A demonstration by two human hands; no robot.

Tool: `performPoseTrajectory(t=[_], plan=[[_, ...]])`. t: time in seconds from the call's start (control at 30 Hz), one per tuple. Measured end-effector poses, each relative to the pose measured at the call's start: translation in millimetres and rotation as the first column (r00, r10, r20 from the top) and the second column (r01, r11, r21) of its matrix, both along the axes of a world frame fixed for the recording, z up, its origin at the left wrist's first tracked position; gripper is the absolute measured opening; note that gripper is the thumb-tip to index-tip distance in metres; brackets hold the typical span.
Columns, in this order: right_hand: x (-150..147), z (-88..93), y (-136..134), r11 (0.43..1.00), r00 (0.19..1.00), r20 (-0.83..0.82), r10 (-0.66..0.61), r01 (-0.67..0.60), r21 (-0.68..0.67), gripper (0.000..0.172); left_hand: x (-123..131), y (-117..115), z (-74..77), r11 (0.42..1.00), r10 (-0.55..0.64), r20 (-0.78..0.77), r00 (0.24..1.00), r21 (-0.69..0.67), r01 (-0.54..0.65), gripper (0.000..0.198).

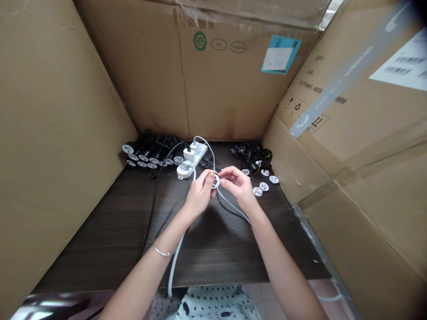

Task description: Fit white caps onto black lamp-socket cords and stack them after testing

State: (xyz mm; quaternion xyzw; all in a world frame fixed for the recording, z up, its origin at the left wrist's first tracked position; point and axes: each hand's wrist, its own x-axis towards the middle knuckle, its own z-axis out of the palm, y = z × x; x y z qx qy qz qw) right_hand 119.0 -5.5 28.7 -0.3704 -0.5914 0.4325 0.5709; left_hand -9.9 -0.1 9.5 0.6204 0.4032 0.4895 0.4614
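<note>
My left hand (pixel 199 193) is closed around a small white round disc (pixel 216 181) with dark openings in its face. Close against the disc's right edge, my right hand (pixel 240 189) has its thumb and fingertips drawn together in a pinch. Whatever is between those fingertips is too small to make out. Both hands are above the dark wooden table (pixel 213 253), just in front of a white power strip (pixel 183 171). More loose white discs (pixel 258 191) lie on the table to the right of my right hand.
Black cylinders with white round ends (pixel 143 158) are stacked at the back left. Black parts with wires (pixel 251 158) are heaped at the back right. A white cable (pixel 176 262) and a black cable (pixel 153 209) cross the table. Cardboard walls (pixel 227 93) enclose three sides.
</note>
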Motion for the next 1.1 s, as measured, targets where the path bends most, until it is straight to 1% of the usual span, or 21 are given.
performPoseTrajectory(t=[0.13,0.27,0.33,0.5,0.6,0.77,0.93,1.1], plan=[[-2,-1.9,1,0.999,0.998,-0.057,0.012,-0.015,-0.041,0.018,-1,1,-1.0,1.000,0.000,-0.023,1.000,0.004,0.000,0.037],[-2,-1.7,1,0.999,0.996,-0.083,0.007,-0.011,-0.048,0.015,-2,2,-2.8,1.000,-0.009,-0.038,0.999,0.012,0.010,0.040],[-1,-1.0,1,0.999,0.996,-0.089,-0.004,0.001,-0.037,0.013,-3,2,-2.4,0.999,-0.043,-0.024,0.999,0.009,0.043,0.041],[2,-1.3,3,0.998,0.991,-0.118,-0.065,0.063,-0.025,0.009,-3,0,1.8,0.979,-0.199,0.056,0.978,-0.026,0.201,0.039],[2,-2.4,4,0.997,0.990,-0.118,-0.079,0.077,-0.019,0.008,-2,1,1.6,0.978,-0.202,0.068,0.977,-0.039,0.205,0.037],[0,-3.5,3,0.998,0.993,-0.109,-0.053,0.051,-0.026,0.013,0,4,-3.7,0.989,-0.140,0.050,0.989,-0.047,0.143,0.035],[1,-7.4,7,0.997,0.991,-0.135,-0.024,0.015,-0.070,0.015,0,5,-5.8,0.983,-0.166,0.068,0.984,-0.062,0.170,0.037],[4,-11.2,11,0.979,0.965,-0.260,0.045,-0.094,-0.180,0.016,-1,5,-5.1,0.978,-0.188,0.079,0.979,-0.080,0.194,0.037]])
